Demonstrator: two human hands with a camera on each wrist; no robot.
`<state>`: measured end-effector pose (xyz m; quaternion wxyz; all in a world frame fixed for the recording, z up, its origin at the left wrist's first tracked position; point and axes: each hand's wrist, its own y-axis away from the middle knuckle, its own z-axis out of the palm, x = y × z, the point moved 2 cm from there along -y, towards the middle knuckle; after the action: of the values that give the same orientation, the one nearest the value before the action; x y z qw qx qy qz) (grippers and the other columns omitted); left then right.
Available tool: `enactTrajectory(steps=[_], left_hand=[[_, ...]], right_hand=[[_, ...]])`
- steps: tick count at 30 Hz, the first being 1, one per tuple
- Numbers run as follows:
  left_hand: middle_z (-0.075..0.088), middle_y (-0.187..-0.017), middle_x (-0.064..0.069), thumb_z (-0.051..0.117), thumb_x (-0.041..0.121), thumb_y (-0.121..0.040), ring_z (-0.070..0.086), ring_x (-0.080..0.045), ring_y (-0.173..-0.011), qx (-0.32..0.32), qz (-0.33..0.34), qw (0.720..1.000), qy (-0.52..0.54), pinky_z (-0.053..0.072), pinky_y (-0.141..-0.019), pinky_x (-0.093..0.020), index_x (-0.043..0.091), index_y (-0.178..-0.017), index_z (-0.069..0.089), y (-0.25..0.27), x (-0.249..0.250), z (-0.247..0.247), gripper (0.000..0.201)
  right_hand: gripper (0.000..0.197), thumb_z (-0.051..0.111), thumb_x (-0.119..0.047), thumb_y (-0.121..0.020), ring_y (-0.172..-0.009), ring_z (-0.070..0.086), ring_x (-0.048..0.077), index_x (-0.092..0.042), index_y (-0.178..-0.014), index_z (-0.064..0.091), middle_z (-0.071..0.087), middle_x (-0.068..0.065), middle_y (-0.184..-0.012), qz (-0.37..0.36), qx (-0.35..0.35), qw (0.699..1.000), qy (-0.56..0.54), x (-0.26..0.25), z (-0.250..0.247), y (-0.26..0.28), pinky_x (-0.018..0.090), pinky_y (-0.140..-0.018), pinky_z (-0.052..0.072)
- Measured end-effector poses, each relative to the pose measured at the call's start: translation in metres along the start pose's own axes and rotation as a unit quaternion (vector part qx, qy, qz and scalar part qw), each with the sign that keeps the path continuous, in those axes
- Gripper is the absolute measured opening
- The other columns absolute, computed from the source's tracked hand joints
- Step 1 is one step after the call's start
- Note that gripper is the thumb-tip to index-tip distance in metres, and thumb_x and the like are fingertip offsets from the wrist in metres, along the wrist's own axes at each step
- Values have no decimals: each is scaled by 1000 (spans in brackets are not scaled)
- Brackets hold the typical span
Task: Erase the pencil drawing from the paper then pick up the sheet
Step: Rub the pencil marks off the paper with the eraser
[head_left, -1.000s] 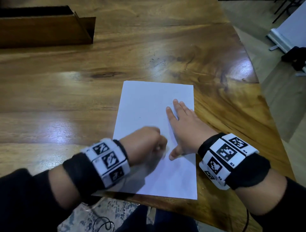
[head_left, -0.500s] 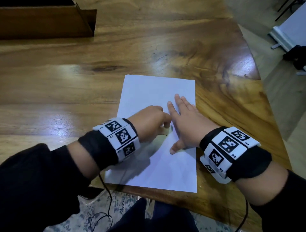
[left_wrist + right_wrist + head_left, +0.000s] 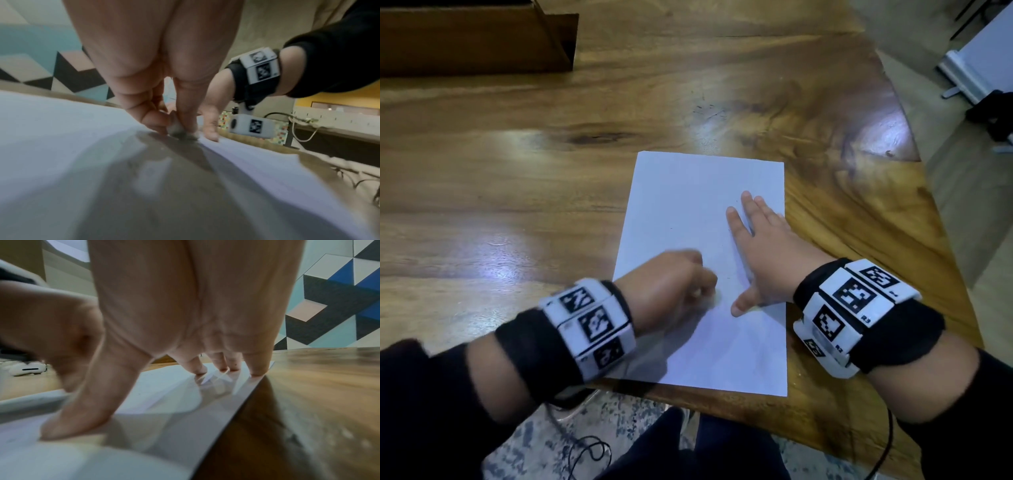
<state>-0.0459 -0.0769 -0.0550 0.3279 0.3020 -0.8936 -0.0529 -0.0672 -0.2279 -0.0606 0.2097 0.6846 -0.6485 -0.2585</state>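
Note:
A white sheet of paper (image 3: 688, 205) lies flat on the wooden table (image 3: 517, 205) near its front edge. My left hand (image 3: 674, 281) pinches a small grey-smudged eraser (image 3: 179, 129) and presses it on the sheet's lower middle. My right hand (image 3: 760, 253) lies flat with spread fingers on the sheet's right side, its thumb (image 3: 82, 415) and fingertips (image 3: 257, 369) pressing the paper (image 3: 164, 402) down at its right edge. Hardly any pencil mark shows on the paper (image 3: 61, 146). Motion blurs the left hand.
A wooden box (image 3: 476, 37) stands at the table's far left corner. The table's right edge (image 3: 914, 192) curves close beside the sheet, with floor beyond. A cable (image 3: 585, 452) hangs below the front edge by my legs.
My left hand with the eraser moved up the sheet toward the right hand's fingers, then back down to the lower middle. The right hand stayed flat on the paper.

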Motion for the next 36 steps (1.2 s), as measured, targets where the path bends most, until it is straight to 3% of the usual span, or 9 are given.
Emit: enactTrajectory(steps=[4,9,13,16,22,26,29,33,36], left_hand=[[54,-58,9,60,12,-68,54,-11,-63,-43,56,995,-68,38,-58,-18,15,-64,57,32,-6,15,6],[50,-79,-4,58,11,-76,53,-26,-72,6,19,1000,-15,36,-66,-23,12,-77,66,-7,-4,-10,7],[48,-77,-1,48,31,-77,54,-24,-70,14,17,1000,11,34,-63,-23,15,-71,64,4,-4,-6,23],[54,-80,-1,57,18,-77,57,-19,-72,-63,16,997,32,37,-65,-19,19,-72,67,30,-3,6,11],[43,-80,-4,55,13,-80,47,-25,-72,-1,-5,1000,-5,32,-65,-26,11,-84,61,-21,8,-7,7],[49,-78,-8,48,21,-77,48,-25,-72,-58,-21,997,43,38,-65,-32,12,-74,50,-5,11,7,9],[53,-85,-2,48,20,-75,55,-25,-91,-131,-2,991,31,42,-76,-27,10,-88,63,19,9,16,22],[46,-80,-4,53,9,-75,53,-27,-74,-21,16,1000,-2,47,-70,-33,14,-82,63,-9,1,-5,13],[44,-78,-1,52,12,-74,50,-24,-72,1,-9,1000,17,44,-68,-31,25,-62,55,-5,-4,-3,17]], right_hand=[[140,75,-63,-63,-142,-27,29,-9,-146,-23,-35,16,-151,0,1,1000,0,0,0,1,43,-119,-2],[140,75,-64,-62,-142,-26,30,-9,-147,-23,-34,16,-151,-2,2,1000,1,0,0,0,44,-119,-2],[139,74,-64,-63,-142,-27,29,-10,-147,-23,-35,15,-151,-2,-3,1000,-2,0,0,1,43,-119,-2],[140,75,-63,-63,-142,-28,28,-11,-147,-24,-36,14,-151,-2,-1,1000,-6,1,0,1,43,-119,-3],[141,75,-64,-61,-142,-26,31,-8,-147,-22,-33,18,-151,-8,7,1000,-3,0,2,-1,43,-119,-3],[141,75,-64,-61,-142,-26,30,-9,-147,-22,-34,16,-151,-8,9,1000,-5,2,3,-1,42,-119,-4],[140,75,-64,-62,-142,-26,29,-10,-147,-23,-35,15,-151,-8,10,1000,-4,2,3,0,42,-119,-3],[142,76,-64,-61,-142,-27,30,-9,-147,-22,-34,17,-151,-8,12,1000,-3,1,2,-2,44,-119,-3],[141,75,-64,-61,-142,-27,29,-9,-147,-22,-34,17,-151,-7,10,1000,-2,1,1,-1,44,-119,-2]])
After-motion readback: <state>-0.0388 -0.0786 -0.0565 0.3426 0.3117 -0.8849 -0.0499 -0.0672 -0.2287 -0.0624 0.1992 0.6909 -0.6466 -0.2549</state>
